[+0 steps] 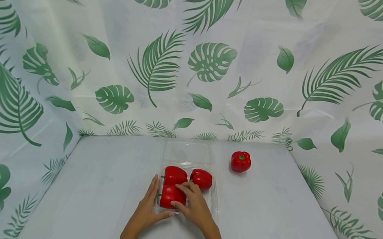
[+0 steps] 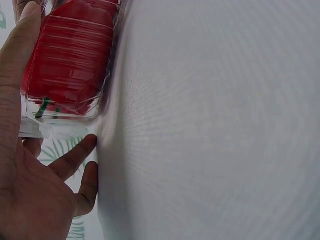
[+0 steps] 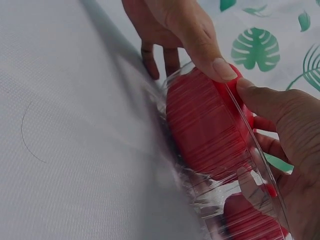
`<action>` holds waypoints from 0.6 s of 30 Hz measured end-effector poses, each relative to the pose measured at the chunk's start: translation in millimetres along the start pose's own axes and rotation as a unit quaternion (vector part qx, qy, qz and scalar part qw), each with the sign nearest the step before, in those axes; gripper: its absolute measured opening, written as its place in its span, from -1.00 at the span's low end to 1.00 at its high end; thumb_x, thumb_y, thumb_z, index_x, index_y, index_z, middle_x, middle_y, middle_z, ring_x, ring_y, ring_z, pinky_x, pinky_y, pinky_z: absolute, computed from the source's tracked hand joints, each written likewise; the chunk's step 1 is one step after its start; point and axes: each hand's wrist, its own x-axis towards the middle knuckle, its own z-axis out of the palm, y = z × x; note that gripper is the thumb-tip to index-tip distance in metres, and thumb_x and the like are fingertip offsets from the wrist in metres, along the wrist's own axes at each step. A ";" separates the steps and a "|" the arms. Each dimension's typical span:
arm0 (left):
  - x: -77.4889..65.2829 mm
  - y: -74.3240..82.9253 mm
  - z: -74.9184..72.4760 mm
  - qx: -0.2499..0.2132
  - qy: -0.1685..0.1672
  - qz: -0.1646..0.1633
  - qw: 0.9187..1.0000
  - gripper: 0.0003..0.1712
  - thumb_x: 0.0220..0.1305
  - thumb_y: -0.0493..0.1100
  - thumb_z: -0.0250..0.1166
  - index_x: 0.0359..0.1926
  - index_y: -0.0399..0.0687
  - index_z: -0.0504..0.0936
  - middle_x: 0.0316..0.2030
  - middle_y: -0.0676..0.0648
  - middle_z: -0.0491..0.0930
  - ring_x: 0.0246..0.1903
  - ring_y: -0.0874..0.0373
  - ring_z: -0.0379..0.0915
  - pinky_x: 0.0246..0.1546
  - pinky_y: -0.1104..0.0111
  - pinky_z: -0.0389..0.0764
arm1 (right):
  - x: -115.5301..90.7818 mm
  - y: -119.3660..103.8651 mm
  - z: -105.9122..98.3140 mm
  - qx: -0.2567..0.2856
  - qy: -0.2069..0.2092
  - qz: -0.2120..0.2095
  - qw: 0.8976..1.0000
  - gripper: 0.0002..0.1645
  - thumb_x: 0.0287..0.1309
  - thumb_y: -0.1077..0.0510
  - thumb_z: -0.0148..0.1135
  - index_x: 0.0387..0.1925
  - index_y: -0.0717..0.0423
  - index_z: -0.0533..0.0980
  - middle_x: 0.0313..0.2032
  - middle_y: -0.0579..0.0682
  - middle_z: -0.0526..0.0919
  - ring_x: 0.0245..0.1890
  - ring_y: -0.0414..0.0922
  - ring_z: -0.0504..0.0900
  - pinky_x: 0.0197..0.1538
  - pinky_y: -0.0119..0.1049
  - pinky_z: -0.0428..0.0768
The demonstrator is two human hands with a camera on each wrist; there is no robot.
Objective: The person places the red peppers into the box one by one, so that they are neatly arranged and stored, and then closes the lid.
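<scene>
My left hand lies at the near left corner of the clear plastic tray, its fingers straight along the tray's left wall and the thumb stretched across the near edge; the left wrist view shows that thumb pressed flat against the ribbed wall with red showing through it, while the other fingers rest loosely on the desk. My right hand comes in over the tray's near right part, its fingers curled down onto the nearest red pepper and gripping it from above, thumb low at the tray's near edge close to my left thumb; from the right wrist view that pepper fills the tray's near end under my fingertips. Just behind it in the tray sit two more peppers side by side, the left rear pepper touching the one I hold and the right rear pepper next to it. Beyond the tray, joined to its far edge, the clear lid lies open and flat on the desk. Farther back and to the right of the lid, well apart from the tray, a lone pepper stands on the desk with its green stem up. Behind everything hangs the leaf-print cloth.
</scene>
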 end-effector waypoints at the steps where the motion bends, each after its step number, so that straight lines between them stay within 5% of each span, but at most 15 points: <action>1: 0.3 -0.1 0.0 0.002 0.000 0.000 1.000 0.40 -0.11 0.38 0.46 0.57 0.12 -0.18 0.57 0.05 -0.21 0.50 -0.17 -0.07 0.24 -0.18 0.38 | 0.2 0.1 0.0 0.001 0.000 -0.001 1.000 -0.36 -0.02 -0.08 0.49 0.13 -0.02 0.57 -0.01 -0.10 0.56 -0.02 -0.19 0.50 0.11 -0.16 0.64; 18: -0.1 -0.1 -0.1 0.008 0.004 0.001 1.000 0.38 -0.10 0.37 0.46 0.57 0.10 -0.16 0.57 0.04 -0.19 0.50 -0.16 -0.05 0.23 -0.22 0.37 | 1.4 1.8 -5.3 0.031 -0.019 0.003 0.999 -0.42 0.06 -0.08 0.43 0.13 -0.04 0.56 0.01 -0.12 0.58 -0.01 -0.21 0.50 0.07 -0.26 0.66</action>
